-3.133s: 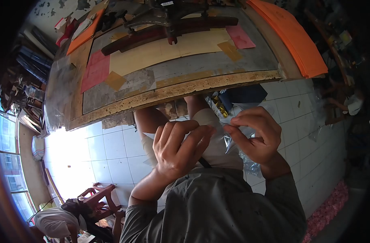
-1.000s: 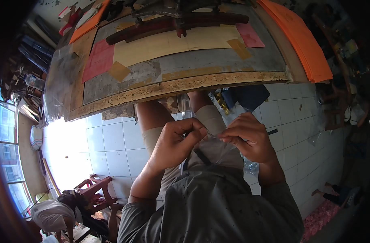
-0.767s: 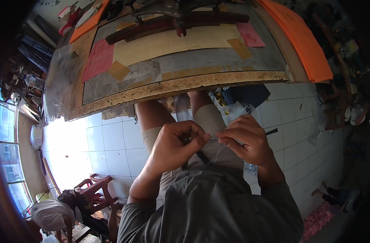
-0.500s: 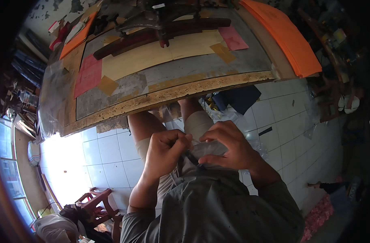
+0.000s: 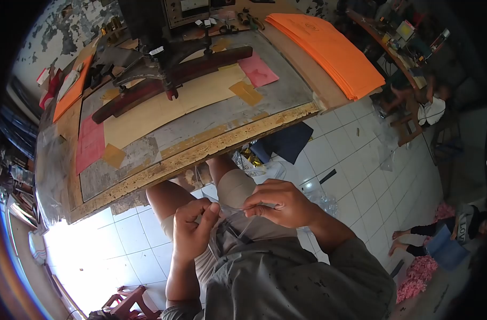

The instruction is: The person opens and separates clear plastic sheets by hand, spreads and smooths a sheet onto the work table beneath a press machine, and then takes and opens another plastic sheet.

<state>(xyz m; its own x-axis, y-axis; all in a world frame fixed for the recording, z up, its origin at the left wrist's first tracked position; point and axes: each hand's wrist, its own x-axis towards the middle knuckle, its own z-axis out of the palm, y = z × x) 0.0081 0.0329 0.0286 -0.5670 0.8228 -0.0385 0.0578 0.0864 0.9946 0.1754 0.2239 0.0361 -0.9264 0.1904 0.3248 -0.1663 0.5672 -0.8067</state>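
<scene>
Both my hands are raised above my lap, in front of the table edge. A thin, see-through strip, like clear plastic, stretches between them. My left hand is closed, with thumb and forefinger pinching one end. At the other end, my right hand pinches it between thumb and fingertips. Below the hands, dark cord or strap ends lie against my beige shorts.
Ahead stands a worktable with a dark red press bar over a cream sheet. Orange sheets are stacked at its right. Other people sit on the right, one beside a pink pile. A red stool is at lower left.
My right hand's fingers have gone from spread to pinched, and the clear strip now shows between my hands. The view has turned right, so the table appears farther left.
</scene>
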